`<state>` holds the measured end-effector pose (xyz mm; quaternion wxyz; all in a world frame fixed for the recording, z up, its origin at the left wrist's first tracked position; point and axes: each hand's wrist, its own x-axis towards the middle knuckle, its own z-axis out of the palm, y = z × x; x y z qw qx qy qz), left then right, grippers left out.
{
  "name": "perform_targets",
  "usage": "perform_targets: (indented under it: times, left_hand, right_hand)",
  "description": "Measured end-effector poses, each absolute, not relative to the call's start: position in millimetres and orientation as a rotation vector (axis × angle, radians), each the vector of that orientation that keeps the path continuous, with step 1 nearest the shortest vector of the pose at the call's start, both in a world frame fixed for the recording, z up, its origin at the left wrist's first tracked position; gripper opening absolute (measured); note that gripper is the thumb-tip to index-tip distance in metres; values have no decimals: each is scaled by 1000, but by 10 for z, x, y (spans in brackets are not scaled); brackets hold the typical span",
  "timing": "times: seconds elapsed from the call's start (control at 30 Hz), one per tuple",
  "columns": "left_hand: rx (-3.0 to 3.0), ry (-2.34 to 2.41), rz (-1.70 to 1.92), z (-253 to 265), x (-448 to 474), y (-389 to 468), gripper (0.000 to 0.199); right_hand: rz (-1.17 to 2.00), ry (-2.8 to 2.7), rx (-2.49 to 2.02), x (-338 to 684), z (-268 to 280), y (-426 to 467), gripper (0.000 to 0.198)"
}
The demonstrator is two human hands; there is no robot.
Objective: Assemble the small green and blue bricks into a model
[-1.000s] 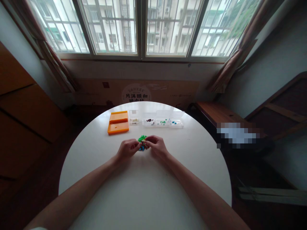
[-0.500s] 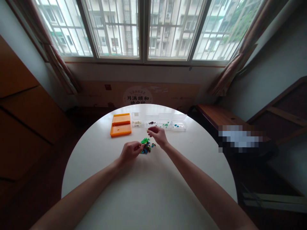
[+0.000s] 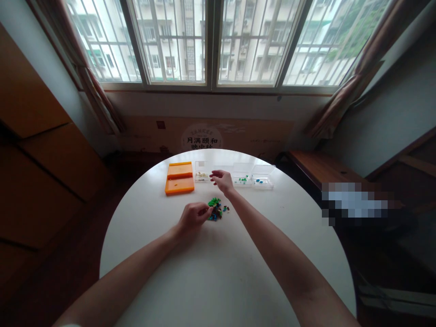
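Observation:
A small heap of green, blue and dark brown plastic pieces [image 3: 215,211] lies mid-table. My left hand [image 3: 194,215] rests at its left edge, thumb and fingers pressed together; what they hold, if anything, is too small to make out. Farther forward, my right hand [image 3: 222,181] hovers by the clear box with cream pieces [image 3: 201,176], its fingers apart and nothing visible in them. This hand covers the neighbouring box. To its right stand a clear box with green pieces [image 3: 242,180] and another with blue pieces [image 3: 263,182], lids raised.
An orange two-part tray [image 3: 180,170] lies at the far left of the round white table [image 3: 170,281], one small piece in its front part. A few loose pieces [image 3: 226,209] sit right of the heap. A wooden bench [image 3: 320,170] stands beyond the right edge.
My right hand has moved forward and left to the cream pieces' box; the small pale piece at its fingertips no longer shows. My left hand stays by the heap. The view has shifted slightly.

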<state>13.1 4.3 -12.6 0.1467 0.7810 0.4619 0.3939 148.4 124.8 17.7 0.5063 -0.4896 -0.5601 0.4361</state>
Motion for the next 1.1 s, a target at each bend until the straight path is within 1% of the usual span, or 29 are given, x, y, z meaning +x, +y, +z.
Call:
perform_targets:
  times: [0.2,0.3,0.43,0.53,0.67,0.97,1.1]
  left_hand:
    - [2177,1333,1135,-144,115,66,35]
    - [2088,1316,1161,-133,103,73,35]
    - [2023,1318,1179,-113,84,69,36]
    - [2044,1304,1186,-116,67,65,34]
    - [2087,1298,1168,-136,48,66,35]
    - [2150,1261,1145,-128,45,48,34]
    - [2152,1265,1152,-126,44,44,33]
  right_hand:
    - [921,-1412,-1120,1874,-8,1031,18]
    - [894,-1490,-1170,2050,-90,852,21]
    - [778,-1521,-1320,2202,-149,612,28]
    - [715,-1579,-1332,2236,-177,487,27]
    - [569,-1716,-1276,2214,-214,390,17]
    - [351,-2079,-1048,2173,-138,190,21]
    - [330,-2182,-996,2165,-103,160,24]
